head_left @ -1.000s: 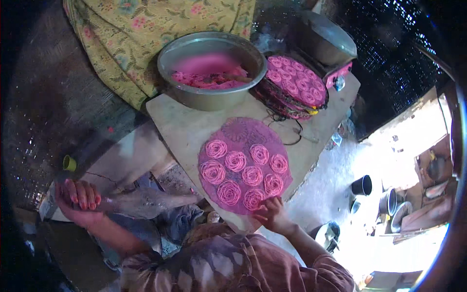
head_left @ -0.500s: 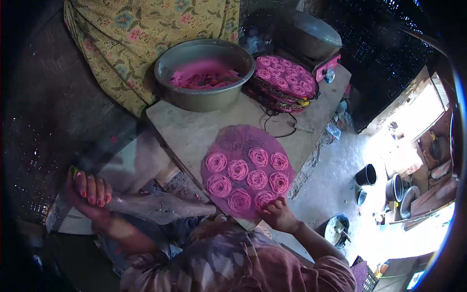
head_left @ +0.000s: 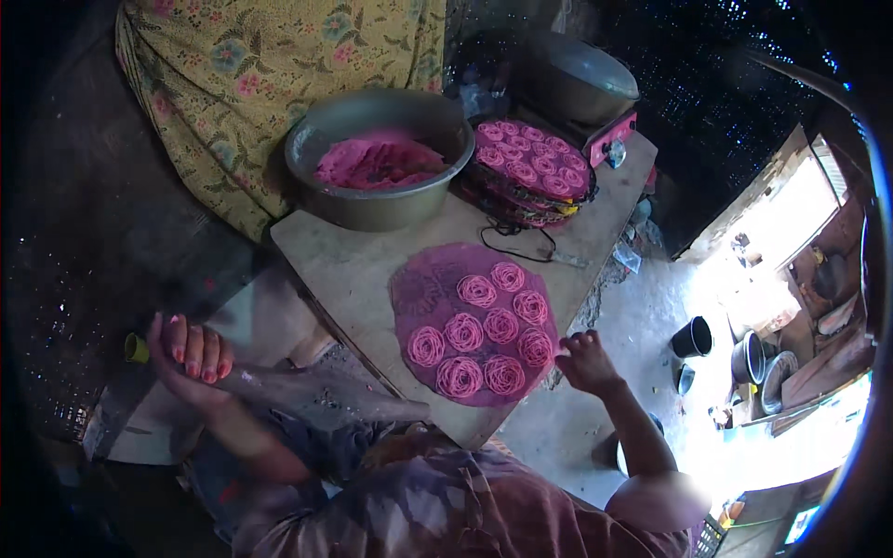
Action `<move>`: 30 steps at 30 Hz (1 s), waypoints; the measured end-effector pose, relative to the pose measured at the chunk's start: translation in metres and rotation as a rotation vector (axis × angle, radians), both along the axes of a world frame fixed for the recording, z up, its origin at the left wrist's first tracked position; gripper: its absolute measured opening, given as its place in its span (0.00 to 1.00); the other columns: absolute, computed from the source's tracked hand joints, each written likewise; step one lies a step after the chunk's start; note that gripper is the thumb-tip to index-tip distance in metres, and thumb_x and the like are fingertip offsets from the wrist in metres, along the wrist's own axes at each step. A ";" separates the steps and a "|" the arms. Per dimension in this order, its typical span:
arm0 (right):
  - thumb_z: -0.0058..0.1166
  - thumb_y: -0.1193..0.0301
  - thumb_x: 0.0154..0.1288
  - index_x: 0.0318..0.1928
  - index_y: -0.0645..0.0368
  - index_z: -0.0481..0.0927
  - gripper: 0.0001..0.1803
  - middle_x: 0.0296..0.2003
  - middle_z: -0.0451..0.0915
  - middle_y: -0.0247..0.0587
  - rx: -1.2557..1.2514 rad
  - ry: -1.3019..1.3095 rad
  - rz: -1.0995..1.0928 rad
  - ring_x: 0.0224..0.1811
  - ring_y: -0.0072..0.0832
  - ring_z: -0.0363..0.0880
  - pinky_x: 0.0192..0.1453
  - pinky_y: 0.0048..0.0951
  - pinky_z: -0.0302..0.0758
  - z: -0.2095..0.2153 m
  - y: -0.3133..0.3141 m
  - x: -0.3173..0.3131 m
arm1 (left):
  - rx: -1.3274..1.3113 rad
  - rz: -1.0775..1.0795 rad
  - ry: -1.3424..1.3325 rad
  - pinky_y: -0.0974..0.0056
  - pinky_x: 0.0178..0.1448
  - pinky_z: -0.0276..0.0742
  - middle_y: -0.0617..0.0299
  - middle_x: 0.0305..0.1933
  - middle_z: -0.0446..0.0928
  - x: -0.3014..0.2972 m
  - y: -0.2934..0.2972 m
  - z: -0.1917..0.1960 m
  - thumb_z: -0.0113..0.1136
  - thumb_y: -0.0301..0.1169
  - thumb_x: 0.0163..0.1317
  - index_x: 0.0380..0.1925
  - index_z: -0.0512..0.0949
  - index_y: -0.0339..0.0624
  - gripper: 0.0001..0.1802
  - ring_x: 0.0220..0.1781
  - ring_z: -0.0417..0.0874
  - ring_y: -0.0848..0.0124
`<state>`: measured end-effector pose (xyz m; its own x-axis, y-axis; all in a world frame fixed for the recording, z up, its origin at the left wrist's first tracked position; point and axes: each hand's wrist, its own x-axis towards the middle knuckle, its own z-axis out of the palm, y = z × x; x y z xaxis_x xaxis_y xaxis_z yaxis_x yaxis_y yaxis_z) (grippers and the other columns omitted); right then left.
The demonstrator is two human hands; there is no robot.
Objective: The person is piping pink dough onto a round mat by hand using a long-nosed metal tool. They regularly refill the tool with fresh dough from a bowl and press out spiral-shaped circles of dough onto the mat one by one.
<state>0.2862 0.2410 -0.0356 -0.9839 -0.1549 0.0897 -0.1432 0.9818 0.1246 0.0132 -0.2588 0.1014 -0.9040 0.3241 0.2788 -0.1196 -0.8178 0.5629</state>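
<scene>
A round purple sheet-like disc (head_left: 521,386) lies on the table, with several pink coiled strand nests (head_left: 464,332) on it; its left part is bare. At the disc's right edge is my right hand (head_left: 588,363), its bent fingers apart and holding nothing visible. Whether the fingertips touch the rim is hard to see. Off to the left, my left hand (head_left: 197,355) has its pink-stained fingers curled closed. A green cup-like end (head_left: 137,348) sticks out beside it, but what the hand grips is hidden.
A large basin (head_left: 391,212) of pink dough (head_left: 381,163) stands on the table (head_left: 344,256). Behind it lie stacked discs of pink nests (head_left: 535,158), a black cord (head_left: 512,251) and a lidded pot (head_left: 577,79) on a pink stove (head_left: 614,139). Dark buckets (head_left: 693,337) stand on the floor.
The disc has turned counterclockwise, so its bare part moved from the top to the left. My right hand has gone up and right from the lower edge. The green end shows more beside my left hand.
</scene>
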 end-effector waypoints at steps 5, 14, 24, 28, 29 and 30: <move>0.55 0.63 0.57 0.35 0.51 0.83 0.09 0.43 0.78 0.43 -0.287 0.300 -0.258 0.50 0.39 0.71 0.56 0.45 0.63 -0.006 -0.042 -0.094 | -0.056 -0.016 0.111 0.62 0.13 0.67 0.66 0.05 0.64 0.001 -0.030 -0.009 0.25 0.48 0.71 0.11 0.65 0.51 0.31 0.03 0.63 0.69; 0.49 0.55 0.61 0.42 0.58 0.79 0.20 0.39 0.80 0.50 -0.205 0.111 -0.326 0.43 0.42 0.81 0.53 0.44 0.73 -0.084 -0.181 -0.292 | -0.021 0.137 0.142 0.63 0.10 0.65 0.65 0.04 0.63 0.022 -0.047 -0.007 0.24 0.48 0.72 0.11 0.65 0.50 0.31 0.02 0.60 0.70; 0.49 0.66 0.55 0.38 0.60 0.77 0.13 0.34 0.80 0.47 -0.252 0.008 0.289 0.37 0.42 0.81 0.47 0.44 0.73 -0.080 -0.207 -0.275 | -0.061 0.244 0.055 0.60 0.08 0.66 0.63 0.02 0.61 0.047 -0.077 -0.024 0.26 0.49 0.71 0.07 0.63 0.51 0.33 0.01 0.58 0.68; 0.49 0.67 0.56 0.38 0.62 0.77 0.13 0.33 0.79 0.48 -0.271 -0.053 0.603 0.39 0.43 0.79 0.47 0.45 0.72 -0.079 -0.218 -0.215 | -0.035 0.275 -0.057 0.60 0.08 0.66 0.63 0.02 0.60 0.054 -0.067 -0.015 0.27 0.51 0.70 0.07 0.62 0.52 0.33 0.00 0.57 0.67; 0.49 0.67 0.57 0.40 0.62 0.78 0.14 0.33 0.79 0.48 -0.281 -0.120 0.611 0.40 0.43 0.79 0.47 0.44 0.72 -0.072 -0.209 -0.197 | -0.033 0.181 -0.011 0.60 0.08 0.66 0.63 0.02 0.60 0.043 -0.064 -0.024 0.27 0.51 0.70 0.07 0.62 0.52 0.33 0.01 0.57 0.67; 0.49 0.66 0.57 0.42 0.61 0.78 0.15 0.34 0.79 0.48 -0.341 -0.148 0.626 0.41 0.44 0.78 0.47 0.44 0.72 -0.070 -0.200 -0.181 | -0.038 0.099 0.040 0.61 0.09 0.66 0.63 0.02 0.60 0.038 -0.062 -0.026 0.27 0.51 0.70 0.07 0.62 0.52 0.33 0.01 0.57 0.67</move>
<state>0.1049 0.0411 -0.1052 -0.7256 -0.6798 0.1066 -0.6824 0.6911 -0.2382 0.0510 -0.3208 0.0756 -0.9204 0.2450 0.3046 -0.0162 -0.8024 0.5966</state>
